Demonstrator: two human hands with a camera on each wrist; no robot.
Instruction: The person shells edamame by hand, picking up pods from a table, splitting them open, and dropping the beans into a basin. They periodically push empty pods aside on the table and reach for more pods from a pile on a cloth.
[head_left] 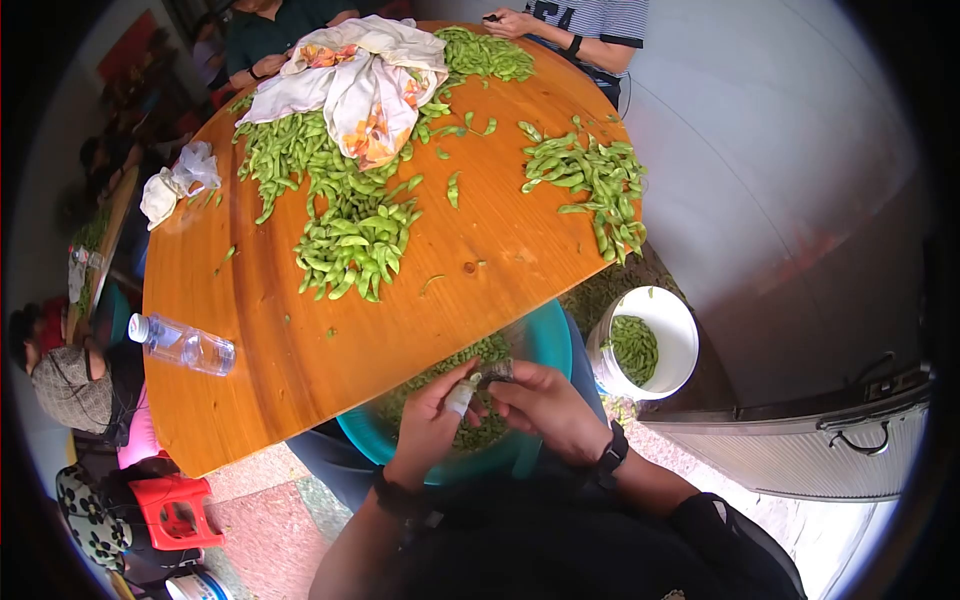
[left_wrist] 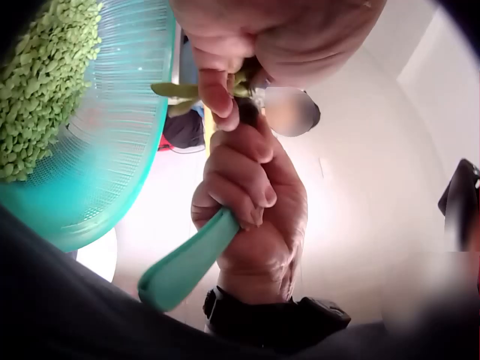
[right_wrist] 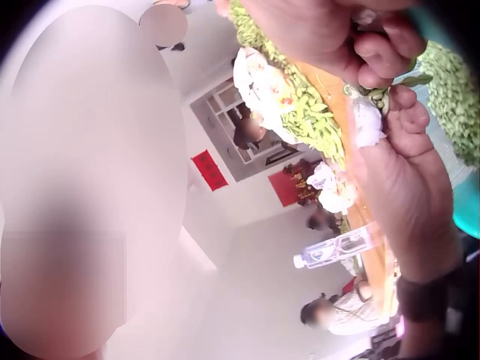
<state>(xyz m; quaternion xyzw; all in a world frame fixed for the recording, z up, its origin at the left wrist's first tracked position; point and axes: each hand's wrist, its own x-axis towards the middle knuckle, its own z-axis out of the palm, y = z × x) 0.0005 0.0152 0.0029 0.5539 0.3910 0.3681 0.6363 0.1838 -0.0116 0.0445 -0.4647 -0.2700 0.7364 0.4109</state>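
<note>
Over a teal slotted basket holding shelled green beans, both hands meet close together. My left hand, with a white wrap on a digit, pinches green soybean pods at its fingertips. Curled round a tool's teal handle are the fingers of my right hand. That handle juts out below the fist in the left wrist view; the tool's working end is hidden at the fingertips. Something dark shows at the right hand's fingertips, right by the pods.
A wooden table carries heaps of soybean pods and a crumpled cloth. Near its left edge lies a plastic bottle. On the floor stand a white bucket with pods inside and a red stool. Other people sit around.
</note>
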